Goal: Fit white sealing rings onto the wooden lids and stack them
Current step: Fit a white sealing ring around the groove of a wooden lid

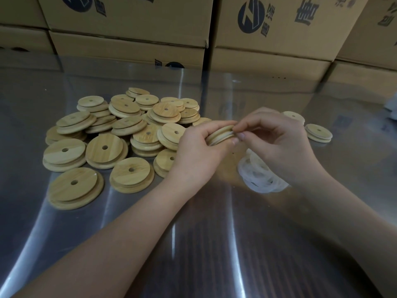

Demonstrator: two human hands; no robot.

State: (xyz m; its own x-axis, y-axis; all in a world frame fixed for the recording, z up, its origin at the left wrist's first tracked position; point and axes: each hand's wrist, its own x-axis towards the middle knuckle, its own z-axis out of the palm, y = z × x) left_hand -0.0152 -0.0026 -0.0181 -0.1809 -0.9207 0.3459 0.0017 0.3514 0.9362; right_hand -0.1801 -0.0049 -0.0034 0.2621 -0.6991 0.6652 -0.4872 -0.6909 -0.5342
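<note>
My left hand (196,147) grips a round wooden lid (221,136) edge-on above the table, with a white sealing ring showing along its rim. My right hand (272,138) pinches the ring at the lid's right edge with curled fingertips. A loose pile of several wooden lids (120,134), each with a small centre hole, lies to the left. A heap of white sealing rings (261,175) sits under my right wrist. Two lids with rings lie apart at the right, one (318,132) nearer and one (293,117) behind my right hand.
The table (193,244) is covered with glossy clear film that reflects light. Stacked cardboard boxes (268,29) with dark printing form a wall along the far edge. Something white (392,106) shows at the right border.
</note>
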